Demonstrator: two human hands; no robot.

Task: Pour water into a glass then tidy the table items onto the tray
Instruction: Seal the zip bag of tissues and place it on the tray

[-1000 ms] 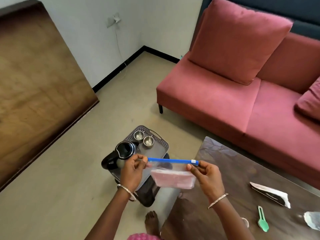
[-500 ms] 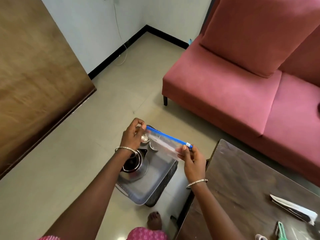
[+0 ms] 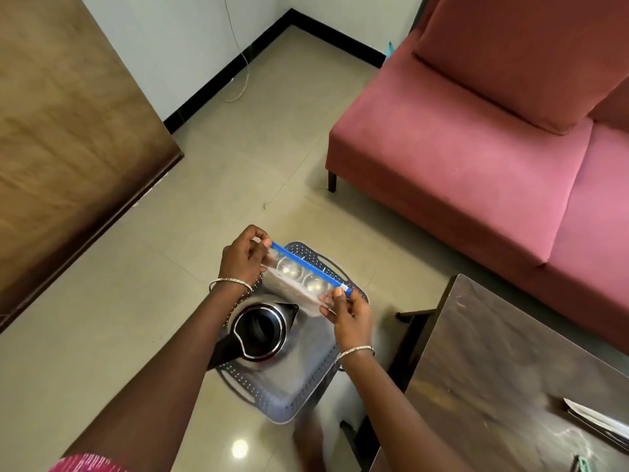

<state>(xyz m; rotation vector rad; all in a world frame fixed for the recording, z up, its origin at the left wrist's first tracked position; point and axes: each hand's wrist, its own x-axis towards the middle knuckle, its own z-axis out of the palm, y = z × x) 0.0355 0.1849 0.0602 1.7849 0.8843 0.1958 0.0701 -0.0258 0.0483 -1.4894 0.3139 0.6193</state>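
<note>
A clear zip bag [image 3: 299, 284] with a blue seal strip is stretched between my two hands above the grey perforated tray [image 3: 289, 396]. My left hand [image 3: 243, 258] pinches the bag's far left corner. My right hand [image 3: 350, 316] pinches the corner by the white slider. Two small steel cups [image 3: 315, 284] on the tray show through the plastic. A steel kettle [image 3: 260, 330] with a black handle and open mouth stands on the tray, just below the bag.
The tray rests on a low dark stool on the tiled floor. A dark wooden table [image 3: 503, 369] stands at the right, with a white packet [image 3: 599, 420] and a green clip [image 3: 580, 466] near its edge. A red sofa [image 3: 476, 148] fills the upper right. A wooden panel [image 3: 68, 131] leans at the left.
The bag has travelled from beside the table to over the tray and now lies flatter, above the cups. My view has dropped closer to the tray.
</note>
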